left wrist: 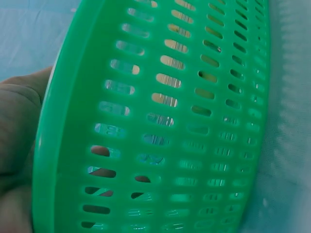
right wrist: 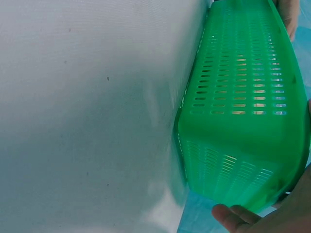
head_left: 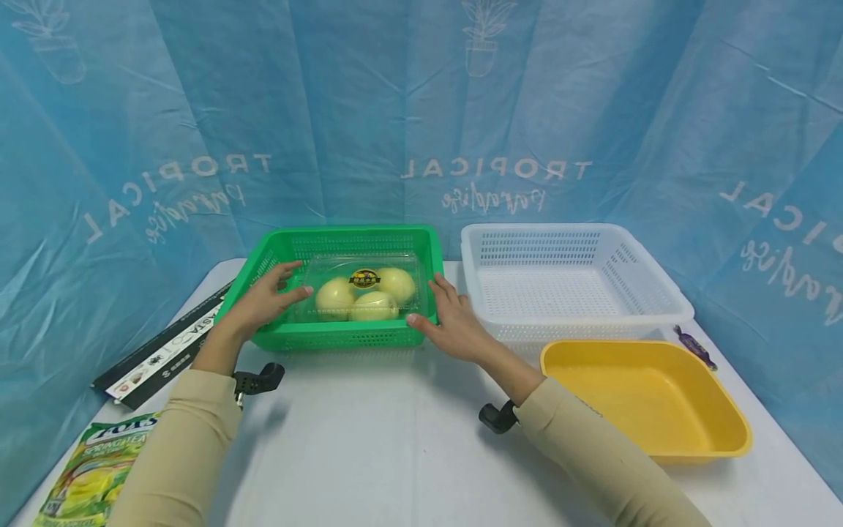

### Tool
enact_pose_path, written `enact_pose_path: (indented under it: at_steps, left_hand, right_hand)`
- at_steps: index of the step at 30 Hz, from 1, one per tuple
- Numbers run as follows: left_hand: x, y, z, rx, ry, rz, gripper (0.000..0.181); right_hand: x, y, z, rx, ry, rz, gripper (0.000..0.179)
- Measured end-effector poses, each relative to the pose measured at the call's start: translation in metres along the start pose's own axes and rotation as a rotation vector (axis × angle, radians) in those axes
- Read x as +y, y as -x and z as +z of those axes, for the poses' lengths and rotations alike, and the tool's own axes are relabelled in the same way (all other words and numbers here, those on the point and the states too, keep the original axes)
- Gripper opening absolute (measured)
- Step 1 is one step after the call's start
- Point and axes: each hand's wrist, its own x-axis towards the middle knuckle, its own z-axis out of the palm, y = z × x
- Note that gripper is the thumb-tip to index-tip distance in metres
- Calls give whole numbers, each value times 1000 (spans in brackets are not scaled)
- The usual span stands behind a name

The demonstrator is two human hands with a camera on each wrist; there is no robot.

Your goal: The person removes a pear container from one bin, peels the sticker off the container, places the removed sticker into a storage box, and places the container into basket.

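The left hand (head_left: 266, 298) is loose, with its fingers spread and its thumb sticking out. It reaches over the left end of the green basket (head_left: 342, 339), and its thumb points at a clear box (head_left: 329, 263) inside. I can't tell if it touches the box.

The right hand (head_left: 454, 323) is loose too, its thumb held away from its long fingers. It is at the right end of the basket, with fingers by the end wall and thumb by the front corner. The two hands are well apart, with the basket between them.

In the clear box are three pale round fruits (head_left: 374, 306), under a black and yellow sticker (head_left: 364, 279).

Both arms stretch forward in tan sleeves (head_left: 178, 439). Each wrist wears a small black camera (head_left: 259, 378).

A long black and white box (head_left: 173, 348) lies left of the left hand. A green and yellow bag (head_left: 92, 476) is by the left sleeve.

Right of the right hand is a white basket (head_left: 546, 289). Nearer, a yellow tub (head_left: 648, 395) sits beside the right arm. Farther right lies a purple candy (head_left: 696, 348).
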Motion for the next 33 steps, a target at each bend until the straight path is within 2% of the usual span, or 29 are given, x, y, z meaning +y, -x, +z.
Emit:
enact_pose_path:
  at_steps: [7, 14, 33]
  left_hand:
    - [-1, -5, -1, -54, -6, -20, 79]
    - [-3, -10, -2, -113, 29, -42, 76]
    - [-6, -19, -2, -180, 63, -69, 77]
  right_hand:
    - [0, 1, -1, -24, 10, 13, 81]
    - [2, -1, -1, -44, -7, 19, 83]
    - [2, -1, 1, -26, -4, 18, 83]
